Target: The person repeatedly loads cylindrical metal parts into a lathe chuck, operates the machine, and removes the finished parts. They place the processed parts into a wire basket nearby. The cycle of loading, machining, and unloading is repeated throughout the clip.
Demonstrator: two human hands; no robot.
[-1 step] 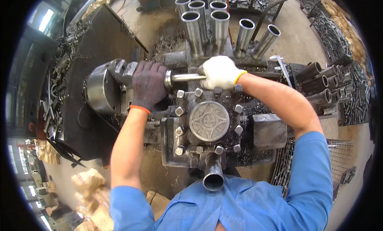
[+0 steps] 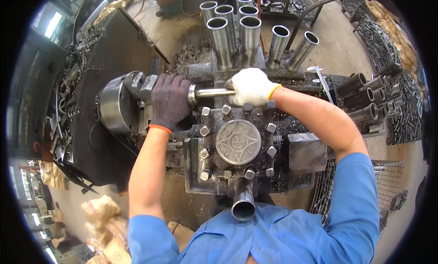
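My left hand [image 2: 170,99], in a dark knitted glove, wraps around a steel cylinder just right of the lathe chuck [image 2: 117,105]. The glove hides most of that cylinder; only its ringed end [image 2: 192,94] shows. Out of this end runs a thinner, shiny steel rod [image 2: 213,93], lying level. My right hand [image 2: 253,87], in a white glove, is closed around the rod's right end. Below and between both hands sits the square tool post [image 2: 238,141], with several square-headed bolts around its round cap. A short tube [image 2: 243,210] points from it toward my body.
Several steel tubes [image 2: 220,42] stand upright behind the lathe. A caliper [image 2: 321,81] lies to the right, beside a stack of dark tubes [image 2: 360,99]. Metal chips [image 2: 68,95] litter the machine's left side. A wire rack [image 2: 388,182] stands at the lower right.
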